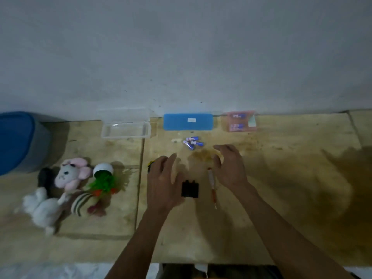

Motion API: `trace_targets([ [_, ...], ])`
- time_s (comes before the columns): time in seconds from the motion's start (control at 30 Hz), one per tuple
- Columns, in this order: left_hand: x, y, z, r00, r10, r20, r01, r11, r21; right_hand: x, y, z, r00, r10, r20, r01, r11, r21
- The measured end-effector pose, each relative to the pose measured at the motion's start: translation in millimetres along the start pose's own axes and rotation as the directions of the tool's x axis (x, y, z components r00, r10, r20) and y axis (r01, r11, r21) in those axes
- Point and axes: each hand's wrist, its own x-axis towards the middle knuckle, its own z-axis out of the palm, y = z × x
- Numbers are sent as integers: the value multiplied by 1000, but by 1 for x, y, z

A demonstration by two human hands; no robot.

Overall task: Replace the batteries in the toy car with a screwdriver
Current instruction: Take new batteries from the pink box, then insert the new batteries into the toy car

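Observation:
A small black battery cover [190, 189] lies on the wooden table between my hands. My left hand [162, 183] hovers just left of it, fingers apart, and hides most of a yellow-and-black toy car [150, 164]. A red-handled screwdriver [213, 187] lies on the table right of the cover. My right hand [229, 165] is open above the screwdriver's upper end, holding nothing. Several blue batteries [192, 143] lie loose farther back.
Along the wall stand a clear plastic box [125, 127], a blue case [188, 122] and a pink battery pack [241, 121]. Plush toys [60, 190] and a tipped fake plant [103, 178] lie at the left, with a blue bin [18, 141] behind them.

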Motion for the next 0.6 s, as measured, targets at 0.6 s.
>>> trace_targets([
  [0.6, -38, -71, 7, 929, -228, 291, 274, 953, -126, 27, -16, 93, 976, -201, -87, 180, 962, -205],
])
